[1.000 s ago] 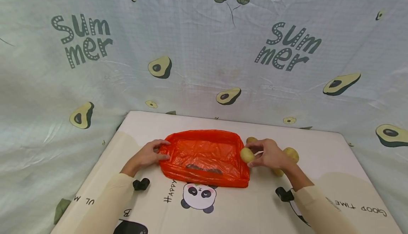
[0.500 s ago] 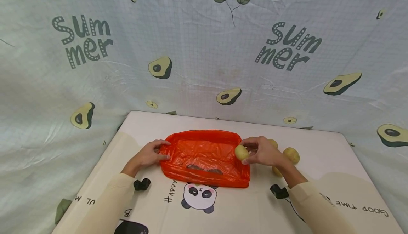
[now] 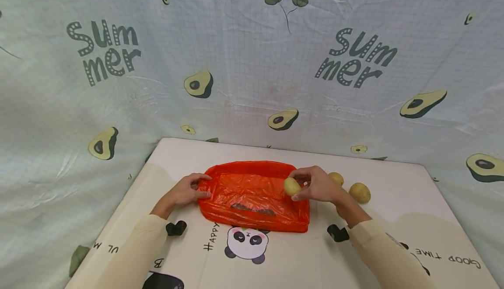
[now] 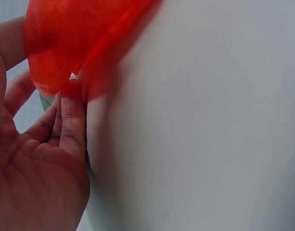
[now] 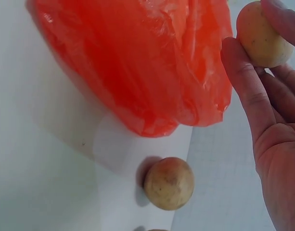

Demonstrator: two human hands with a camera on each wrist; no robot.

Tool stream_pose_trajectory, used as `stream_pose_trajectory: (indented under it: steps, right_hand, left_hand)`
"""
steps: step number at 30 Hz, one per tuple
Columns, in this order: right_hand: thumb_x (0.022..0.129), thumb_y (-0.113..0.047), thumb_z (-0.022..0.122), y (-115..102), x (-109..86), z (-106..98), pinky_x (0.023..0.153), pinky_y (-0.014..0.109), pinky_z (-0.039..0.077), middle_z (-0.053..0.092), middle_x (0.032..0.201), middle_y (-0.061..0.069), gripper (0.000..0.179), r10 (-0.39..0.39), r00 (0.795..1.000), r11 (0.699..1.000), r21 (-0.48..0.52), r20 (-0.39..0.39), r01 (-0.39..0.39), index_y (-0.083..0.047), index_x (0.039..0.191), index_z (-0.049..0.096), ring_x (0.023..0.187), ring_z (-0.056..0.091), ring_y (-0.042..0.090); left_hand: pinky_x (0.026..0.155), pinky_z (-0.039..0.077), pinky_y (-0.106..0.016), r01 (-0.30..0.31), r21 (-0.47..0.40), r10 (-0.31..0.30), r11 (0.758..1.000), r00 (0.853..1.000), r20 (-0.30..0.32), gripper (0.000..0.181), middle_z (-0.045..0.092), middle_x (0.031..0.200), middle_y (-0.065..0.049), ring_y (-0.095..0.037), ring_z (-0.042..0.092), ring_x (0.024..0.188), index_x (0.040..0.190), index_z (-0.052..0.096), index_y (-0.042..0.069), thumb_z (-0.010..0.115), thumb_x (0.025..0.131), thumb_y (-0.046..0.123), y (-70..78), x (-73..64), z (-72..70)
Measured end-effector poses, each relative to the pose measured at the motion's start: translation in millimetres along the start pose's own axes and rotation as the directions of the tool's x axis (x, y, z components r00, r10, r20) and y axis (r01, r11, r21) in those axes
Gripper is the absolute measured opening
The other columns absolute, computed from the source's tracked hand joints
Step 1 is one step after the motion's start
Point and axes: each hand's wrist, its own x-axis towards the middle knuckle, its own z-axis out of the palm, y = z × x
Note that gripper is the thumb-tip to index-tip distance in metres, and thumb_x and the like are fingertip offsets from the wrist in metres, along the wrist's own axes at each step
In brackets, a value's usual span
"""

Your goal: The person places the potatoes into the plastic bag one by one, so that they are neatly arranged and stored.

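Note:
A red plastic bag (image 3: 252, 186) lies spread with its mouth wide on the table, a dark patch showing through its floor. My left hand (image 3: 184, 191) holds the bag's left edge between thumb and fingers; in the left wrist view the thin red film (image 4: 56, 53) passes between them. Over the right part of the bag, my right hand (image 3: 320, 186) grips a small yellowish potato (image 3: 291, 186) with thumb and fingertips. The right wrist view shows this potato (image 5: 262, 36) raised beside the bag's rim.
Right of the bag, two loose potatoes, one nearer (image 3: 336, 178) and one farther right (image 3: 360, 193), rest on the white printed table (image 3: 252, 276). My right wrist mostly hides another. A cloth with avocado prints (image 3: 244, 61) hangs behind the table.
My right hand has carried the potato leftward, from the bag's right rim to over its inside. The potatoes behind that hand show more. My left hand stays at the left edge.

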Motion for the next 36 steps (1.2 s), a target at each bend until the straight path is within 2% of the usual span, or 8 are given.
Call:
stream_pose_trajectory:
  steps: [5, 13, 19, 29, 36]
  right_hand:
    - [0.079, -0.02, 0.089, -0.5, 5.8, 3.5, 0.091, 0.035, 0.062, 0.074, 0.114, 0.008, 0.043, -0.039, 0.999, 0.999, -0.006, 0.009, 0.039, -0.01, 0.118, 0.074, 0.108, 0.067, 0.025]
    - [0.079, -0.019, 0.089, -6.4, 13.4, 8.9, 0.097, 0.043, 0.061, 0.074, 0.115, 0.003, 0.04, -0.041, 0.999, 0.999, -0.018, 0.017, 0.042, -0.015, 0.116, 0.074, 0.111, 0.068, 0.025]
    - [0.08, -0.018, 0.088, -10.8, 19.0, 12.7, 0.098, 0.044, 0.061, 0.075, 0.116, 0.006, 0.04, -0.057, 0.998, 0.998, -0.015, 0.027, 0.058, -0.012, 0.117, 0.074, 0.111, 0.068, 0.025]
    - [0.079, -0.02, 0.089, -21.8, 29.8, 18.7, 0.098, 0.047, 0.061, 0.074, 0.117, 0.003, 0.043, 0.01, 1.0, 0.998, -0.067, 0.025, -0.009, -0.015, 0.119, 0.073, 0.111, 0.068, 0.025]
    - [0.079, -0.016, 0.089, -22.5, 35.1, 19.2, 0.098, 0.046, 0.06, 0.074, 0.115, 0.002, 0.041, 0.02, 0.999, 0.998, -0.055, 0.028, -0.018, -0.017, 0.117, 0.073, 0.108, 0.067, 0.023]
  left_hand:
    - [0.101, 0.06, -0.046, 0.005, 0.0, -0.005, 1.0, 1.0, -0.005, 0.051, 0.046, 0.156, -0.024, -0.041, 0.053, 0.131, 0.14, 0.061, 0.008, 0.077, 0.091, 0.015, 0.2, -0.4, 0.8]
    - [0.1, 0.061, -0.045, 0.016, -0.006, -0.016, 1.0, 1.0, -0.007, 0.051, 0.047, 0.155, -0.023, -0.041, 0.053, 0.131, 0.14, 0.061, 0.009, 0.077, 0.091, 0.016, 1.2, -1.5, 3.1]
    - [0.101, 0.06, -0.046, 0.015, -0.001, -0.015, 1.0, 1.0, -0.012, 0.051, 0.046, 0.156, -0.023, -0.041, 0.053, 0.133, 0.139, 0.061, 0.008, 0.077, 0.091, 0.015, 0.1, -1.5, 4.0]
    - [0.103, 0.059, -0.048, 0.007, 0.007, -0.006, 1.0, 1.0, -0.015, 0.051, 0.046, 0.157, -0.023, -0.042, 0.052, 0.134, 0.14, 0.061, 0.008, 0.077, 0.091, 0.016, 1.4, -2.0, 3.9]
    - [0.102, 0.06, -0.047, 0.018, 0.018, -0.017, 1.0, 1.0, -0.017, 0.052, 0.046, 0.156, -0.023, -0.041, 0.052, 0.133, 0.14, 0.062, 0.01, 0.077, 0.091, 0.016, 2.1, -0.5, 2.0]
